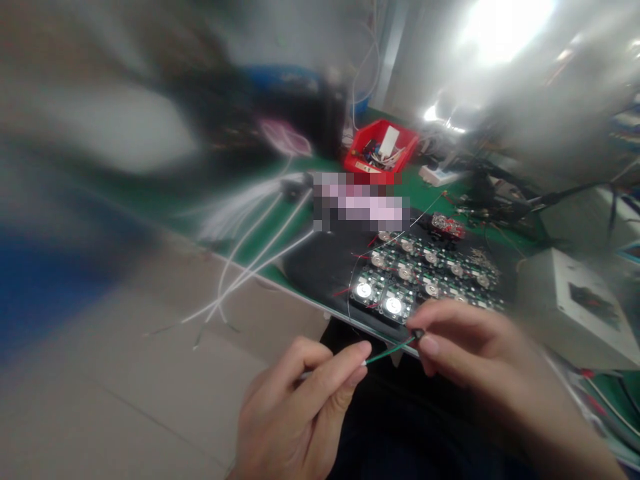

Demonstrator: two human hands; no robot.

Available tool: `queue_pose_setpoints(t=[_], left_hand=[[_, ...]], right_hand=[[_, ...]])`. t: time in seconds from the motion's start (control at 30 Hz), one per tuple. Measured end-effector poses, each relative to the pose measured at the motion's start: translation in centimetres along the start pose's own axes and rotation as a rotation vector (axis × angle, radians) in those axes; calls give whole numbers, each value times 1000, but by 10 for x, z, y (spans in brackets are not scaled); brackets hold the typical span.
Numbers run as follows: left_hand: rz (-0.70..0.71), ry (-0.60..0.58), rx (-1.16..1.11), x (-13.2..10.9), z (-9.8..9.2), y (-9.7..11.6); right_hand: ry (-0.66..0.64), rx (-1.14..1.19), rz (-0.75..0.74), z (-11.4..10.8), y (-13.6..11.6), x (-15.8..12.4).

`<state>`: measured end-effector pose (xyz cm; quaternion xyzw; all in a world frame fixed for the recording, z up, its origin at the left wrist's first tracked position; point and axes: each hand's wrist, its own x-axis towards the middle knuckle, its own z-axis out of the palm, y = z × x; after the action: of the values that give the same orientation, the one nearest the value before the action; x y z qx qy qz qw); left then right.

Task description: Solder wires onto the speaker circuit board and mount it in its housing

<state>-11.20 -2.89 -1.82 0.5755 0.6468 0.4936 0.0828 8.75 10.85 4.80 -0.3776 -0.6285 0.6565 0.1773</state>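
Observation:
My left hand [300, 400] is closed, thumb and index finger pinching the white end of a cable. From its fingertips a thin green wire [389, 352] runs up to the right. My right hand [470, 347] is also closed, its thumb and fingertips gripping a small dark part [417, 333] at the wire's other end; its exact kind is partly covered by the fingers. Both hands are in front of the table edge. Just beyond them, several small circuit boards [393, 305] with round silver discs and red wires lie in rows on a black mat [320, 263].
A red bin [383, 175] of parts stands at the back. White cables [250, 273] hang over the front edge of the green table [195, 207]. A pale box-shaped device [545, 300] is at the right. Red parts [447, 227] lie behind the boards.

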Motion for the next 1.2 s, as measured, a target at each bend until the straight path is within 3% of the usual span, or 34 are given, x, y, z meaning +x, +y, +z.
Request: queue_pose_setpoints(t=[0.1, 0.47, 0.7, 0.9, 1.2], left_hand=[[28, -10, 27, -1, 1, -3], [167, -51, 74, -1, 4, -12], [207, -211, -4, 1, 14, -10], [189, -305, -12, -3, 12, -12], [224, -331, -6, 5, 9, -13]], right_hand=[[2, -57, 30, -2, -2, 0], [-173, -12, 154, -4, 8, 2], [-50, -222, -64, 17, 14, -1], [-77, -574, -493, 18, 17, -3], [-82, -789, -634, 13, 13, -7]])
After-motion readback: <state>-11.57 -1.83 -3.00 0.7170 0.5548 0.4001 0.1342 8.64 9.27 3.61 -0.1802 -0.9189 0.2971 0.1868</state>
